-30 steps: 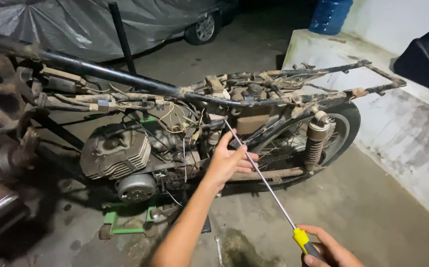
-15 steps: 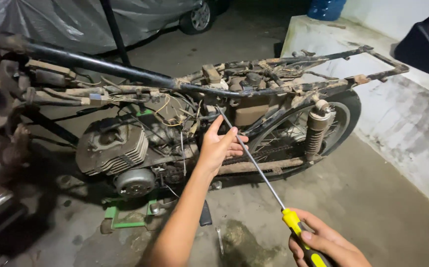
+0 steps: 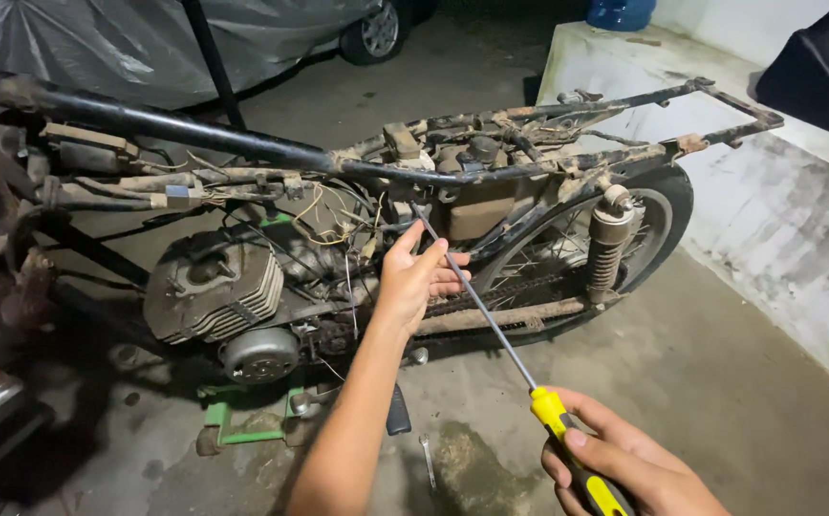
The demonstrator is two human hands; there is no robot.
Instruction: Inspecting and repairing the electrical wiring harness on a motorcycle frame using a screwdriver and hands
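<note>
Head cam: right hand (image 3: pixel 624 468) at near right, fingers wrapped tight around the yellow-and-black handle of a long screwdriver (image 3: pixel 491 320). Shaft runs up and left, tip reaching in under the frame rail (image 3: pixel 242 143) near the wiring (image 3: pixel 328 215), mid-bike. Left hand (image 3: pixel 419 272) is half open, fingers loosely curled, fingertips resting against the shaft close to the tip; not a full grip. Left forearm stretches from near centre up to the bike, wrist straight, palm facing right.

Stripped motorcycle (image 3: pixel 366 229) stands side-on across the middle: finned engine (image 3: pixel 214 287) on the left, rear wheel (image 3: pixel 624 239) and shock absorber (image 3: pixel 607 248) on the right. Green stand (image 3: pixel 242 420) under the engine. Small wrench (image 3: pixel 428 459) lies on the concrete floor (image 3: pixel 720 363) just near of the bike. Covered car (image 3: pixel 147 38) far left, blue barrel (image 3: pixel 622 13) far right.
</note>
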